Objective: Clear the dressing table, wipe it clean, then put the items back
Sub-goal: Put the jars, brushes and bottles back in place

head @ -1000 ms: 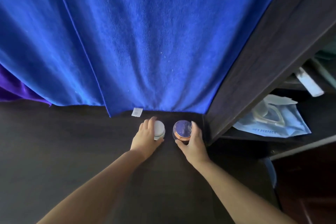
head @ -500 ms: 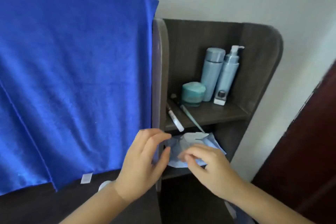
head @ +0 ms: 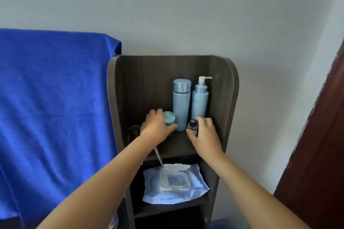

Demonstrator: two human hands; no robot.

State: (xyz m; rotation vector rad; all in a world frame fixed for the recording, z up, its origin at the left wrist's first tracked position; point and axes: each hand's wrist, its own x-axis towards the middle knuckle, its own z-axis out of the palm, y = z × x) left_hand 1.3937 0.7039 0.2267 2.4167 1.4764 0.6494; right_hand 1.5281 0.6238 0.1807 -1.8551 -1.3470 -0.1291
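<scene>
The dark wooden shelf unit [head: 219, 83] has an upper compartment holding two tall pale-blue bottles side by side: a capped bottle [head: 181, 104] and, to its right, a pump bottle [head: 200, 102]. In front of them to the left sits one teal jar [head: 169, 119], and in front of the pump bottle one small dark-capped bottle [head: 192, 126].

The left hand [head: 156, 126] is draped over the teal jar, fingers behind it and thumb in front, its grip closing round the jar. The right hand [head: 204, 134] has thumb and fingers pinched on the small dark-capped bottle, grasping it. Both things rest on the upper shelf.

A thin pale stick [head: 159, 158] slants off the shelf's front edge, its tip down on the compartment below, partly behind the left forearm. A dark rounded thing at the shelf's left is too dim to make out.

The lower compartment holds one light-blue wipes pack [head: 193, 188] with its flap lid open.

A blue towel [head: 55, 108] hangs to the left of the unit, a dark red door [head: 320, 154] to the right.
</scene>
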